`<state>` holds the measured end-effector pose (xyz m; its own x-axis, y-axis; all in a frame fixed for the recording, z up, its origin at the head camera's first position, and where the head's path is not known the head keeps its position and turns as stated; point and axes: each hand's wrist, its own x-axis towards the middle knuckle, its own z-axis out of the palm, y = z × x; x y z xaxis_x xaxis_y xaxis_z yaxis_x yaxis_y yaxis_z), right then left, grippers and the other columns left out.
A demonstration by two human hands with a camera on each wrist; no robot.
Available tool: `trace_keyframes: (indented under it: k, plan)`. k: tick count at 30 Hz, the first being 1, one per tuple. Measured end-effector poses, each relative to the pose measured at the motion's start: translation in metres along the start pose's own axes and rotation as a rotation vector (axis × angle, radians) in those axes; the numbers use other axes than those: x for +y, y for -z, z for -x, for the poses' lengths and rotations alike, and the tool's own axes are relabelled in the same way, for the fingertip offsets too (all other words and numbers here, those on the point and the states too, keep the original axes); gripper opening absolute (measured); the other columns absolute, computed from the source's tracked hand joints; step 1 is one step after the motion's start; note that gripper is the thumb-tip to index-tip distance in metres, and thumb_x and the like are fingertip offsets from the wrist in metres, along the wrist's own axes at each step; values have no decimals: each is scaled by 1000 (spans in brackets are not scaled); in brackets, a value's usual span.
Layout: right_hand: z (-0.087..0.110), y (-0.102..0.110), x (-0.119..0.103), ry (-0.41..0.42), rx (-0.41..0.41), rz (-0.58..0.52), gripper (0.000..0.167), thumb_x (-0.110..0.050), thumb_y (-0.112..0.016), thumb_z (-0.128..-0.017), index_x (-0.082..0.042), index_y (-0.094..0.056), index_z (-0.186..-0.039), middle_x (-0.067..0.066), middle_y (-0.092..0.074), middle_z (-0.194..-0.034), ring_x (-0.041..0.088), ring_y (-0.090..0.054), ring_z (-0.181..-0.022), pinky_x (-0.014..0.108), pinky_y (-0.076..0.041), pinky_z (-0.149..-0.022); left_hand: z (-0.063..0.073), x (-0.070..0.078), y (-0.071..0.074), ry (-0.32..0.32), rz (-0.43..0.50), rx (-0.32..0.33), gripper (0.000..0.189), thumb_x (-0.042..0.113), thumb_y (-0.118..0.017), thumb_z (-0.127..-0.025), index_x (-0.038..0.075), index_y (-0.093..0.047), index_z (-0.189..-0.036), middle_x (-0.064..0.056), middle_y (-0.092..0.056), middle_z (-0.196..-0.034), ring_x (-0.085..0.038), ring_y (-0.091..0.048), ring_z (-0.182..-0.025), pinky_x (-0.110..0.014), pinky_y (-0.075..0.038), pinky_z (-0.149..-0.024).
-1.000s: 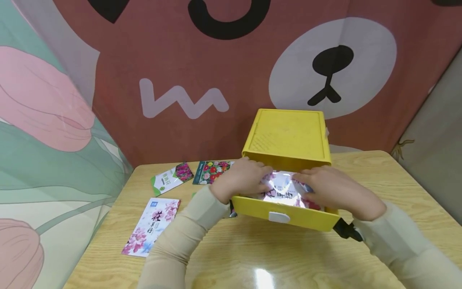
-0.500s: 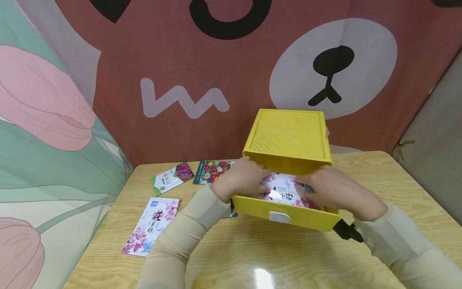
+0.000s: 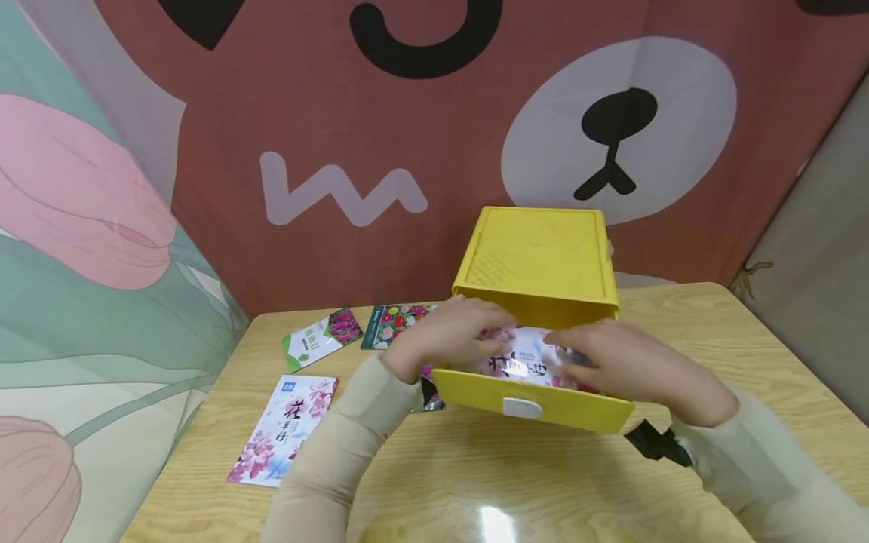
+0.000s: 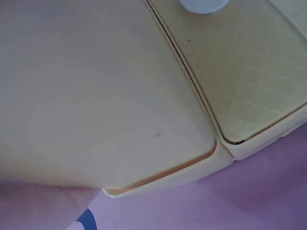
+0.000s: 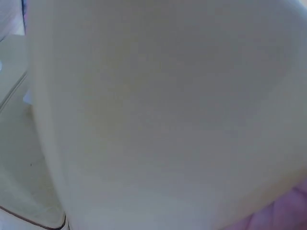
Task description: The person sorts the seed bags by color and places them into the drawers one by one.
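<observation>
A white packet printed with pink flowers and dark characters point(image 3: 526, 354) lies in the pulled-out drawer point(image 3: 570, 413) of a yellow box point(image 3: 543, 249). My left hand point(image 3: 451, 335) reaches over the drawer's left side, its fingers stretched across the packet's left end. From the other side my right hand point(image 3: 634, 358) comes in, fingers spread over the packet's right end, thumb nearer the drawer front. On that front is a white pull tab point(image 3: 522, 408). A pale, blurred surface fills most of both wrist views and hides the fingers there.
On the wooden table point(image 3: 475, 483), a similar white flower packet point(image 3: 288, 426) lies at the left. Behind it are a green-edged packet point(image 3: 322, 339) and one with colourful flowers point(image 3: 397, 324). Another packet point(image 3: 429, 403) is partly hidden by my left wrist. A bear-printed cloth point(image 3: 326, 249) hangs behind.
My right hand's fingers have loosened and shifted slightly over the packet. The left hand stays nearly in place. The packet's glare has changed, and the head view has shifted a little.
</observation>
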<state>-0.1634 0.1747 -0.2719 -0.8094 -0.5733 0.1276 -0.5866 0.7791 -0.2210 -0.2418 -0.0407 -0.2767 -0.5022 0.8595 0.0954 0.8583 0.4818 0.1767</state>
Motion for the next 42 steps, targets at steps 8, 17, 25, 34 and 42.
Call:
trace_keyframes:
  k: [8,17,25,34,42]
  plan:
    - [8,2,-9,-51,43,-101,34,-25,-55,-84,-5,-56,-112,2,-59,-97,11,-52,-76,32,-45,-64,11,-2,-3,-35,226,136,28,25,-51,-87,11,-57,-110,3,-52,-113,-8,-43,-105,-21,-31,-91]
    - [21,5,-27,-3,201,-150,32,-19,-58,-83,-8,-54,-113,-1,-58,-100,12,-53,-84,29,-45,-62,31,-7,-5,22,388,311,26,15,-53,-86,5,-57,-109,-3,-49,-118,-11,-38,-110,-27,-31,-93]
    - [22,-6,-38,166,452,-137,30,-7,-63,-76,-7,-58,-106,-1,-58,-103,13,-55,-88,26,-45,-72,45,-7,-9,-46,420,404,24,13,-51,-86,3,-57,-107,-8,-51,-115,-10,-40,-107,-29,-35,-88]
    - [16,-22,-49,272,612,-264,20,-13,-57,-83,-6,-57,-102,1,-57,-100,13,-50,-95,14,-34,-85,61,-7,-17,-63,473,532,22,11,-51,-87,4,-57,-106,-7,-53,-112,-13,-42,-109,-30,-33,-92]
    - [10,-33,-60,419,683,-322,28,-24,-45,-90,-2,-57,-102,5,-57,-100,16,-51,-93,17,-36,-85,83,-17,-28,32,530,603,21,9,-51,-87,3,-57,-105,-3,-52,-112,-13,-43,-106,-35,-39,-85]
